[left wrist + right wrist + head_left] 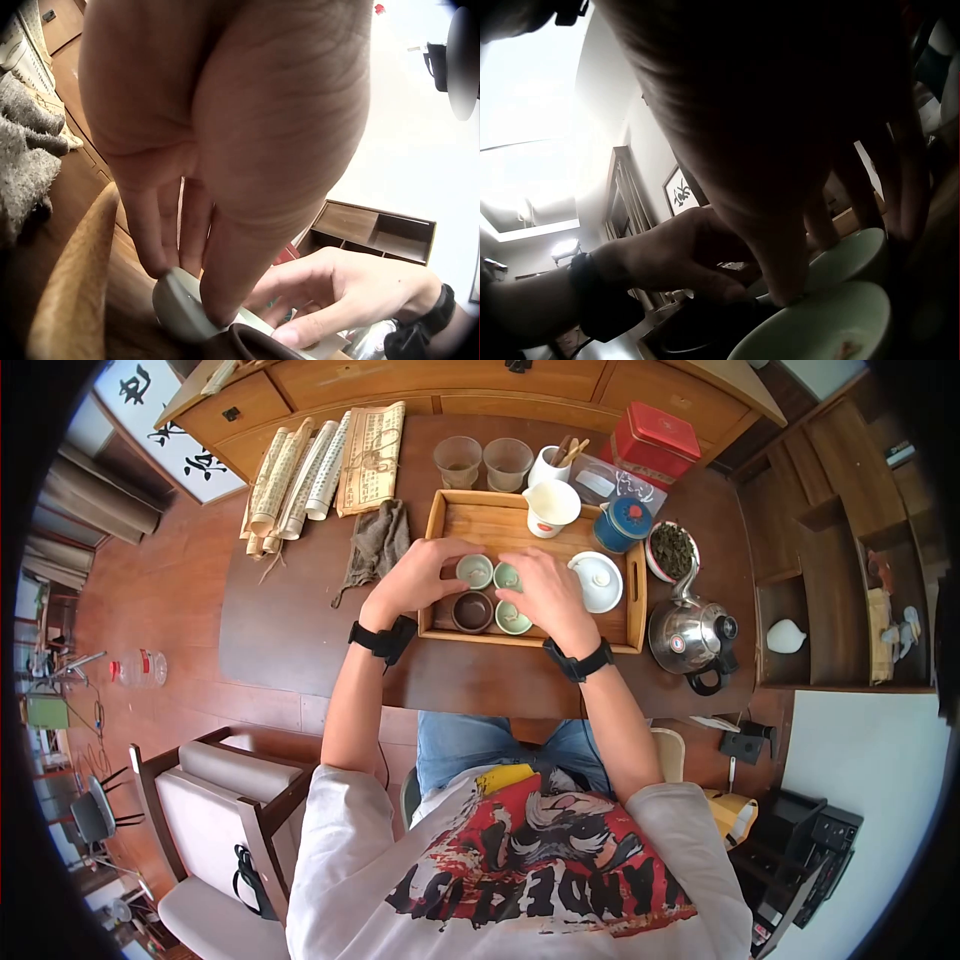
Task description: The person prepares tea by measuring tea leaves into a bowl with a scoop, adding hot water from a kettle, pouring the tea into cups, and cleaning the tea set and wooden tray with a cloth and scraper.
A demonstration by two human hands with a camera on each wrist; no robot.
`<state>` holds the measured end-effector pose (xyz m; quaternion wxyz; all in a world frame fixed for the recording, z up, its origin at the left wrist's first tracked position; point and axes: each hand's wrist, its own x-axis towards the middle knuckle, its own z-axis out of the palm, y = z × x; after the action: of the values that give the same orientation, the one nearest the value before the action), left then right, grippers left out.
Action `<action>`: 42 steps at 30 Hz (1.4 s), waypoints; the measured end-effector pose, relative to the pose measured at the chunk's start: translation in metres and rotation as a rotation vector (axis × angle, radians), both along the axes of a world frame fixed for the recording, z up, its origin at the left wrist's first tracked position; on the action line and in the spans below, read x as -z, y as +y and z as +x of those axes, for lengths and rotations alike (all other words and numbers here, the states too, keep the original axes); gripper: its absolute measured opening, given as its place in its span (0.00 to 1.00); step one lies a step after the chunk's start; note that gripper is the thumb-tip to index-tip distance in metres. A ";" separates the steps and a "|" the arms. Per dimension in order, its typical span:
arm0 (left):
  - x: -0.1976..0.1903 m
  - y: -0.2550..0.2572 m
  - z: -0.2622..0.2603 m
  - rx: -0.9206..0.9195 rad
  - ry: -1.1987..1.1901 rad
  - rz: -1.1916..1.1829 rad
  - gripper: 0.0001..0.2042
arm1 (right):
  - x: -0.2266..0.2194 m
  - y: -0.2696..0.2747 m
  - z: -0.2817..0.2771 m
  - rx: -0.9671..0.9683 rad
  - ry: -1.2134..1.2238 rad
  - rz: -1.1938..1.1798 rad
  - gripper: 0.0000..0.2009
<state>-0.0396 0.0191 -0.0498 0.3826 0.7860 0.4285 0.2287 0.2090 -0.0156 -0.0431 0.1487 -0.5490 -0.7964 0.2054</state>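
Observation:
On a wooden tray, my left hand pinches a pale green teacup between thumb and fingers. In the left wrist view that teacup looks slightly tilted. My right hand grips a second green teacup beside it, its thumb and fingers at the rim; in the right wrist view this teacup is partly hidden. Nearer me stand a dark brown cup and another green teacup, which has a small reddish pattern inside.
A white lidded bowl and a white pitcher share the tray. To its right are a blue tin, a bowl of tea leaves and a steel kettle. A grey cloth lies left; two glasses stand behind.

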 end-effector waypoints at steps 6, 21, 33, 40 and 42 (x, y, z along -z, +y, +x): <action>0.002 0.000 -0.001 0.005 0.011 -0.042 0.30 | 0.010 0.003 -0.010 0.156 -0.098 0.022 0.24; 0.002 -0.001 0.002 0.000 -0.099 -0.082 0.28 | 0.005 -0.004 -0.012 0.140 -0.123 0.065 0.19; 0.000 0.000 0.003 -0.017 -0.066 -0.120 0.28 | 0.009 -0.005 -0.010 0.132 -0.147 0.140 0.19; -0.011 -0.009 0.013 -0.068 0.074 0.066 0.24 | 0.002 -0.018 0.007 0.142 0.029 0.285 0.19; -0.014 -0.016 0.021 -0.071 0.059 0.170 0.24 | -0.008 -0.026 0.020 0.166 0.106 0.312 0.19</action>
<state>-0.0183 0.0029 -0.0357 0.2934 0.8062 0.4461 0.2547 0.2289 -0.0416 -0.0349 0.2906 -0.5716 -0.7614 0.0950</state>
